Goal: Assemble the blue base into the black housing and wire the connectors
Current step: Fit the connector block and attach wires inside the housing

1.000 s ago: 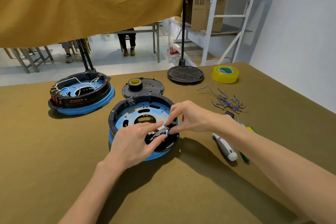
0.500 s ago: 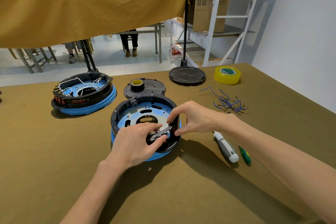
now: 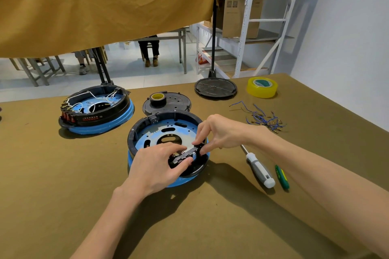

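Head view, frame centre: your left hand [image 3: 155, 166] and right hand [image 3: 221, 132] both pinch the small black-and-metal connector bracket [image 3: 186, 155] inside the round black housing [image 3: 134, 132] seated on the blue base [image 3: 179, 183]. No writing is legible.

It was a workshop. Metal shelving [image 3: 250, 17] held cardboard boxes [image 3: 240, 14] past the far edge of a cloth-covered workbench [image 3: 63, 195]. Screwdrivers [image 3: 260, 169] and loose wires [image 3: 263, 118] lay near its right edge.

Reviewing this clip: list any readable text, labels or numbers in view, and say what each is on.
No text here can be read.
Cardboard box on the shelf: printed marks, too blurred.
Finished assembly at left: red lettering on its black housing, too small.
Green screwdriver: yellow label, illegible.
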Demonstrator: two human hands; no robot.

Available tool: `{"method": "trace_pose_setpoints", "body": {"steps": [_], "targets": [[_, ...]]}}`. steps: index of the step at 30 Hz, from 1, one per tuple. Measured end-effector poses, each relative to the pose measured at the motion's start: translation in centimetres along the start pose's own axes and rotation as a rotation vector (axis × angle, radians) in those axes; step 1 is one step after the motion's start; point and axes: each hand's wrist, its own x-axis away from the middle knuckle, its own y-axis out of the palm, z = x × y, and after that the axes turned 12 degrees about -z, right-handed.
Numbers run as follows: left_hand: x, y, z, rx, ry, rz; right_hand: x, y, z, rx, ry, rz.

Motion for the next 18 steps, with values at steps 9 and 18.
{"method": "trace_pose_setpoints", "body": {"steps": [9, 18], "targets": [[-0.7, -0.3, 1.0, 0.071, -0.015, -0.033, 1.2, 2.3, 0.3, 0.137, 0.039, 0.094], [-3.4, -0.2, 2.0, 0.321, 0.009, -0.199, 2.6, 6.7, 0.1, 0.143, 0.28, 0.504]]}}
